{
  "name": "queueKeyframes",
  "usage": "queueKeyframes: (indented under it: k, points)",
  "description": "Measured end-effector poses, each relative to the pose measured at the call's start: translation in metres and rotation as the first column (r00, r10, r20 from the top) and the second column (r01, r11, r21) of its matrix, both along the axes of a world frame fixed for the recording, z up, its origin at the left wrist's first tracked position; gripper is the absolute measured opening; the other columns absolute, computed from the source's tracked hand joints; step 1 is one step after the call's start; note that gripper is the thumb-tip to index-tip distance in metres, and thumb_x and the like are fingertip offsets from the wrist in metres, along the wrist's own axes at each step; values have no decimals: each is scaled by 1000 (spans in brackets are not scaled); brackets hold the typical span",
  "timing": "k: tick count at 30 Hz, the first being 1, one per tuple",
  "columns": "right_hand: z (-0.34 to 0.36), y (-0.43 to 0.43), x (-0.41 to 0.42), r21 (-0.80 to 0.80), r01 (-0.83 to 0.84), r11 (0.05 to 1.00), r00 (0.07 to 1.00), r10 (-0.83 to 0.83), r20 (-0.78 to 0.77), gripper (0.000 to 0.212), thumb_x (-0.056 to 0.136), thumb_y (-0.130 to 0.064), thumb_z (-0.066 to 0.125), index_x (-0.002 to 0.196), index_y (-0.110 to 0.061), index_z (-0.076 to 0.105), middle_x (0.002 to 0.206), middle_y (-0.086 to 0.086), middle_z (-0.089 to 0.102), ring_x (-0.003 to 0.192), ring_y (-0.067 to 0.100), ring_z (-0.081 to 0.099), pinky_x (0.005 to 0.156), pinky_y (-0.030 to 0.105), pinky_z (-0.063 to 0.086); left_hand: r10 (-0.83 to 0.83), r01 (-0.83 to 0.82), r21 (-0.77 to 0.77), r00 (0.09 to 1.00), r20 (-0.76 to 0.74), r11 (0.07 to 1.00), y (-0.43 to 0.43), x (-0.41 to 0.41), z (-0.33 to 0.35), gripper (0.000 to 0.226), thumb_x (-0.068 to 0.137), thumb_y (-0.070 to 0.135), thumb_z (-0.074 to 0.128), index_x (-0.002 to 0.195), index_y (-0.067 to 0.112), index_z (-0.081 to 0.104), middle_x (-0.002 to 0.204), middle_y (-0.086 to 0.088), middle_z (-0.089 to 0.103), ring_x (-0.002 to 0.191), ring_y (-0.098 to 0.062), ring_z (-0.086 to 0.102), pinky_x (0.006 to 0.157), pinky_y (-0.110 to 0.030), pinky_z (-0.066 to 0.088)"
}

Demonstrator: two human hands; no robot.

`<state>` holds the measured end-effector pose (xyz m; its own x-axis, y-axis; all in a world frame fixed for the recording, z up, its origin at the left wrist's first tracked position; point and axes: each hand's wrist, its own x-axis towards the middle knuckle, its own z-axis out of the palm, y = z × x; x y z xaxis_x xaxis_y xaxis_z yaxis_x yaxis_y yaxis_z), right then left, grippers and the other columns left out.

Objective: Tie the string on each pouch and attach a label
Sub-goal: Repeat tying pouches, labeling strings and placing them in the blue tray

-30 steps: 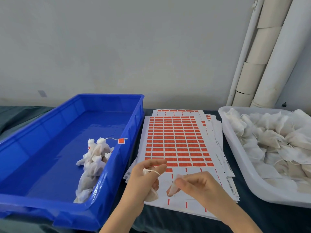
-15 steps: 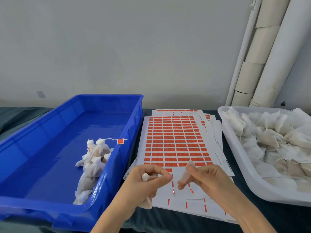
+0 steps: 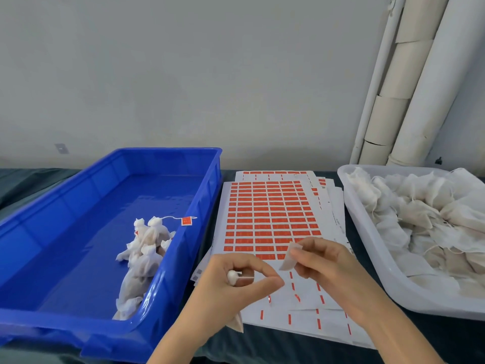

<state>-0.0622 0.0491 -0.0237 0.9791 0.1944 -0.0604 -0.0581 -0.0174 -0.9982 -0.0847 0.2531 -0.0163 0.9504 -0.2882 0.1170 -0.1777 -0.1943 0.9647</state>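
Left hand (image 3: 231, 290): fingers curled round a small white pouch (image 3: 232, 276). Its gathered neck pokes out above the fist and its tail hangs below the palm. The string (image 3: 247, 277) runs from the neck toward the thumb and forefinger, which meet at the tips.

Right hand (image 3: 330, 271), just beside the left, pinches a small label (image 3: 290, 258) between thumb and fingertips, pale side showing.

Under both hands: stacked sheets of red labels (image 3: 273, 214), with the rows nearest the hands mostly peeled.

Left of the left hand: blue crate (image 3: 78, 206) with a small heap of tied pouches (image 3: 147, 248). One of them trails a red tag (image 3: 186, 221).

Right of the right hand: white tub (image 3: 367, 232) piled with loose pouches (image 3: 420, 219).

All of it sits on a dark cloth (image 3: 262, 348).
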Motion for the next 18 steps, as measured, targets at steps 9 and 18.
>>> queueKeyframes:
  k: [9,18]
  points:
    - [-4,10,-9,64,-70,996,995,74,-60,37,63,-46,78,82,-14,73,90,17,67,74,18,60,78,26,53,45,-52,-125,997,-55,991,-10,0,5,10,72,26,80,74,18,74,68,9,71,63,-1,66,57,-9,47]
    - [-1,12,-10,55,-82,995,994,86,-67,33,62,-46,77,80,-18,74,88,14,68,70,14,61,73,21,52,143,-148,-66,987,-67,987,-12,3,-2,13,69,35,79,76,25,75,74,10,72,68,1,65,62,-11,48]
